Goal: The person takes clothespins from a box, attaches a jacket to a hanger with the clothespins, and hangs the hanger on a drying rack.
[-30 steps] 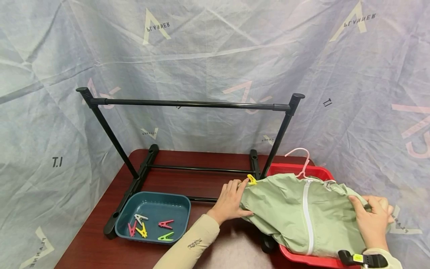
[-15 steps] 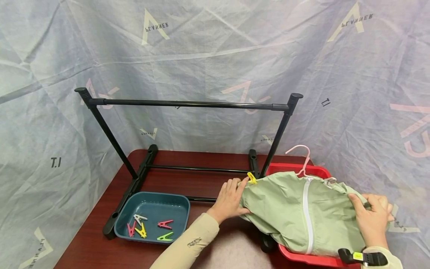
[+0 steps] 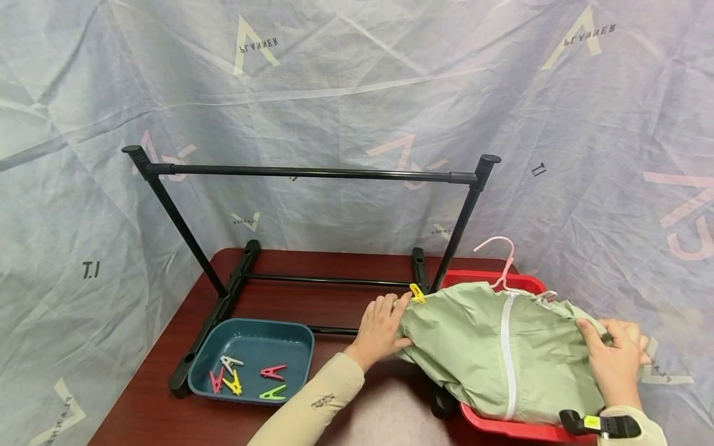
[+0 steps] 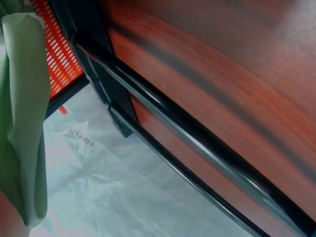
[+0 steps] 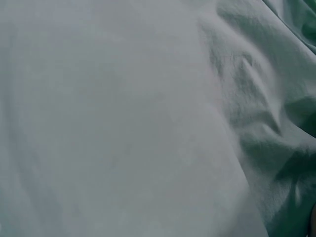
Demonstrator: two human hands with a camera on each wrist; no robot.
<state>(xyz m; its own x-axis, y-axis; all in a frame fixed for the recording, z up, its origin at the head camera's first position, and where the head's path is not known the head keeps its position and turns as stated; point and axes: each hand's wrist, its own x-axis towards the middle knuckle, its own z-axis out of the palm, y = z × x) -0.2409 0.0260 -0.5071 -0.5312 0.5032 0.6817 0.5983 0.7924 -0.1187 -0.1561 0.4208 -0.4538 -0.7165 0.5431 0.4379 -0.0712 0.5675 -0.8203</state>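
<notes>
the head view shows a pale green zip-up jacket on a pink hanger, stretched between two hands over a red basket on the right of the worktop. the left hand grips its shoulder edge beside a yellow clothes peg; the right hand pinches the opposite side, thumb in front, fingers behind. the left wrist view adds the basket's slotted wall, hidden elsewhere by cloth, and the two lower bars of the black garment rack at close range. the right wrist view gives mostly blurred, pale fabric, so the right grip reads only from the head.

the jacket covers most of the basket's mouth, leaving the far and near rims out; whether it rests on them cannot be told. the basket sits just beside the rack's right leg. a blue tray with five pegs lies by the left foot. between tray and jacket there is bare worktop, crossed by the left sleeve, and open air stands under the top rail. the worktop's far edge meets the printed backdrop.
</notes>
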